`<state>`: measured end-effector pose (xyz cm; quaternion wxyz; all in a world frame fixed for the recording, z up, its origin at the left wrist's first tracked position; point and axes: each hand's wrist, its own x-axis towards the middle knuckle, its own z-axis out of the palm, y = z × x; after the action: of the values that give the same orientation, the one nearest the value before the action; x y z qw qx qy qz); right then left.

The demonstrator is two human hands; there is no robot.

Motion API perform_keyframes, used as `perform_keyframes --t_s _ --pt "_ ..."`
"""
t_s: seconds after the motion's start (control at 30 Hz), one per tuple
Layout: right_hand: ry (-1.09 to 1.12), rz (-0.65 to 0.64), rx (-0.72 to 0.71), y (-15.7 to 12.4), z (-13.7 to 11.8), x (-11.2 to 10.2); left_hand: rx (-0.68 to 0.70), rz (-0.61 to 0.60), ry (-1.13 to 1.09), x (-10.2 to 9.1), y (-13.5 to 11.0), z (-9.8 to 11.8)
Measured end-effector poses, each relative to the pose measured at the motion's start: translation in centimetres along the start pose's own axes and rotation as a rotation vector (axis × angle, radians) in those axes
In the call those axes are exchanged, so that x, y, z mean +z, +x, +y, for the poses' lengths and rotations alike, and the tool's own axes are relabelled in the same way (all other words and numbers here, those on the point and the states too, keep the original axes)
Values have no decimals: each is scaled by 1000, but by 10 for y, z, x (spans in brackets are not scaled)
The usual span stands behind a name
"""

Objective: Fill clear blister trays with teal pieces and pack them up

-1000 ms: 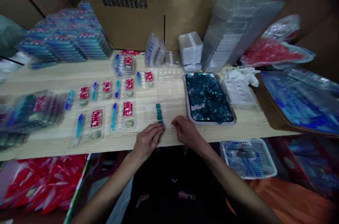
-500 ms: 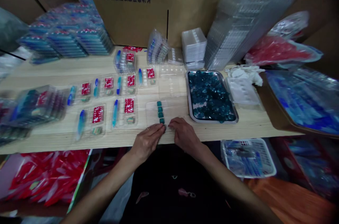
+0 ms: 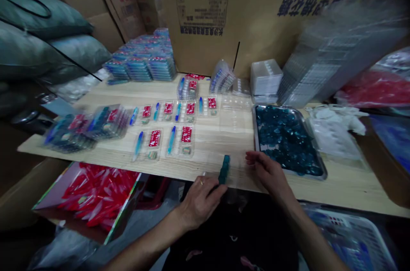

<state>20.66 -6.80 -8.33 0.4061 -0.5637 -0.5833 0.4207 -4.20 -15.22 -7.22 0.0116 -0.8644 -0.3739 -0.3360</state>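
Note:
A clear plastic blister tray (image 3: 235,168) with a row of teal gem-like pieces (image 3: 224,169) is at the table's front edge. My left hand (image 3: 202,198) grips its near left part, thumb and fingers pinched by the lowest piece. The tray looks tilted, its near end past the table edge. To its right, my right hand (image 3: 267,173) is apart from it, fingers loosely spread with nothing visible in them. Just beyond that hand is a metal tray (image 3: 324,173) heaped with loose teal pieces (image 3: 282,134).
Several filled blister packs (image 3: 180,141) with blue pens and red packets lie to the left. Stacked packs (image 3: 109,121) sit farther left. Tall clear tray stacks (image 3: 307,62) and a white stack (image 3: 265,81) stand behind. A box of red items (image 3: 96,194) is below left.
My view has swung left. My right hand has moved off the teal row toward the metal tray and opened. My left hand now holds the blister tray, which has turned and tilted.

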Motion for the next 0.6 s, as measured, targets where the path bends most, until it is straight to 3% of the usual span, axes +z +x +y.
perform_keyframes --t_s 0.07,0.17,0.27,0.33,0.4,0.47,0.6 --pt "168 -22 140 -2 -7 15 -105 163 -25 -11 11 -6" --pt "396 -121 260 -6 -27 56 -415 417 -136 -18 28 -17" --pt "599 -192 298 1 -54 105 -730 639 -320 -18 38 -31" --pt "667 -188 268 17 -69 133 -831 711 -424 -19 39 -43" --pt "637 -165 220 37 -79 154 -871 703 -469 -25 33 -57" --pt "513 -138 166 56 -81 169 -907 619 -438 -34 23 -73" --pt "114 -166 11 82 -66 189 -969 420 -95 -46 -3 -101"
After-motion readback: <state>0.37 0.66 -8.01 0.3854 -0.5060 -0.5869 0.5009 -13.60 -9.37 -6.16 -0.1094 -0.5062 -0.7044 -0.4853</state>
